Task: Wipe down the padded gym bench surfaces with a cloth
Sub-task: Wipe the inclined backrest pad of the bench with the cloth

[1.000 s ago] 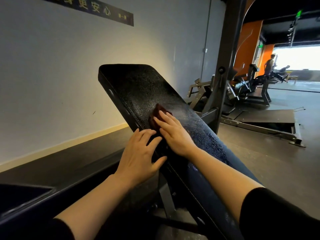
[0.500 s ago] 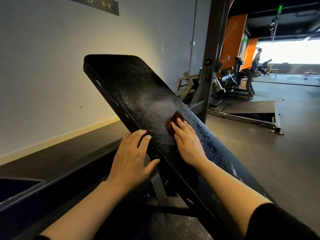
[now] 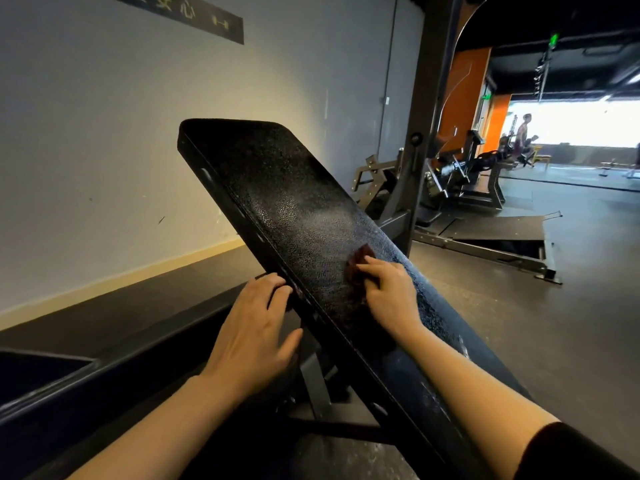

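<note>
A black padded bench backrest [image 3: 277, 202] slopes up from lower right to upper left, its surface speckled with wet droplets. A small dark reddish-brown cloth [image 3: 358, 261] lies on the pad near its middle. My right hand [image 3: 389, 294] presses the cloth flat against the pad, fingers extended over it, most of the cloth hidden beneath. My left hand [image 3: 254, 329] rests on the pad's left edge with fingers straight, fingertips at the rim.
A grey wall [image 3: 121, 133] with a pale baseboard runs on the left. A dark steel rack post [image 3: 420, 133] stands just behind the bench. Weight machines [image 3: 464, 178] and a distant person [image 3: 523, 133] are at the back right; open rubber floor lies to the right.
My right hand has slid the cloth down and to the right along the pad, from near its left edge to the middle. The left hand stays on the left edge.
</note>
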